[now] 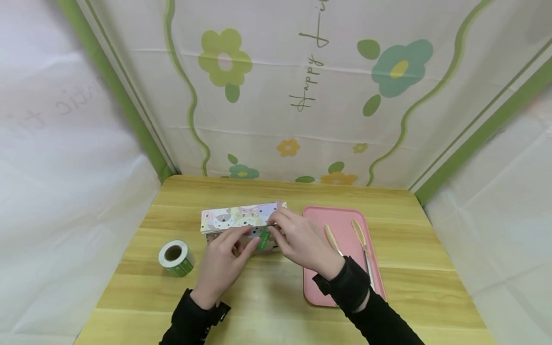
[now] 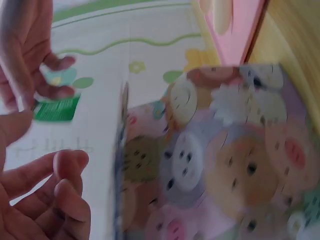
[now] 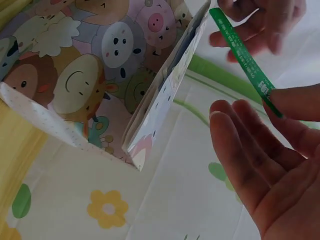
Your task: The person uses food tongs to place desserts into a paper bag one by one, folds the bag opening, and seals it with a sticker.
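Note:
A paper bag [image 1: 235, 218] printed with cartoon animals stands on the table, its top folded over; its printed side [image 2: 215, 165] fills much of the left wrist view. My right hand [image 1: 297, 237] pinches one end of a green sticker strip [image 3: 245, 60] between thumb and finger, in front of the bag. The strip's other end sticks out beside my left fingers. My left hand [image 1: 226, 258] is at the bag's front, fingers loosely bent and apart from the thumb. Folded layers of the bag's top [image 3: 165, 90] show edge-on in the right wrist view.
Left of the bag stands a roll of green-and-white stickers [image 1: 176, 258]. On the right, a pink tray [image 1: 312, 282] bears two slim utensils [image 1: 360, 235] with cream ends and silvery handles. Printed cloth [image 1: 258, 115] hangs behind the table [image 1: 409, 268], pale cloth at both sides.

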Action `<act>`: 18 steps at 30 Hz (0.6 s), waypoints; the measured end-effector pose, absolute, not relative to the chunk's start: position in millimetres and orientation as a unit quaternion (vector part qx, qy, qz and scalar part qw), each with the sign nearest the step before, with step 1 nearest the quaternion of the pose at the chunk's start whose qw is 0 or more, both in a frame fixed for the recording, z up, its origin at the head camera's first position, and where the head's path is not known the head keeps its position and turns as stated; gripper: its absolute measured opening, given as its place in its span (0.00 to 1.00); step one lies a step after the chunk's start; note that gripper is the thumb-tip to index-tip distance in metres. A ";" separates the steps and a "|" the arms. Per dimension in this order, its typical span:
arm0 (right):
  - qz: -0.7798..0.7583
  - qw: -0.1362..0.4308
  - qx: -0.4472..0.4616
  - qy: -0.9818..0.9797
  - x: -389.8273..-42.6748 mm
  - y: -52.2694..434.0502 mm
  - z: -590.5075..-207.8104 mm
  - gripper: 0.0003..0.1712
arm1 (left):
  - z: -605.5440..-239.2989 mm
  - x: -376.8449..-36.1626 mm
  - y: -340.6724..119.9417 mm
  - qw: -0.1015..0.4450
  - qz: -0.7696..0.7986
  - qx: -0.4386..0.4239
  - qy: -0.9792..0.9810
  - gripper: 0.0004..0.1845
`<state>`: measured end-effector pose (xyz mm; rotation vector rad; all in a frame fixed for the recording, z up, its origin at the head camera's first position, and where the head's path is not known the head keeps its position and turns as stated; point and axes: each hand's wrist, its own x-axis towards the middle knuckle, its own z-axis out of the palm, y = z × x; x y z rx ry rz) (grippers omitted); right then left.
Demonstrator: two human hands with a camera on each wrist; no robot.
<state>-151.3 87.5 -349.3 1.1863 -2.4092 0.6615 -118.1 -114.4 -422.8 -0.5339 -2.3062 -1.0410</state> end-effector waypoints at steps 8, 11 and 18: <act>0.252 0.168 0.456 -0.837 -176.0 68.7 -350.4 0.08 | -418.4 -121.4 -106.4 0.194 -0.475 -0.152 -0.845 0.05; 0.250 0.165 0.441 -0.846 -185.3 60.0 -354.1 0.11 | -423.6 -122.6 -104.7 0.170 -0.512 -0.104 -0.836 0.07; 0.235 0.187 0.423 -0.855 -200.5 46.9 -365.7 0.02 | -428.8 -126.5 -103.3 0.154 -0.518 -0.030 -0.841 0.08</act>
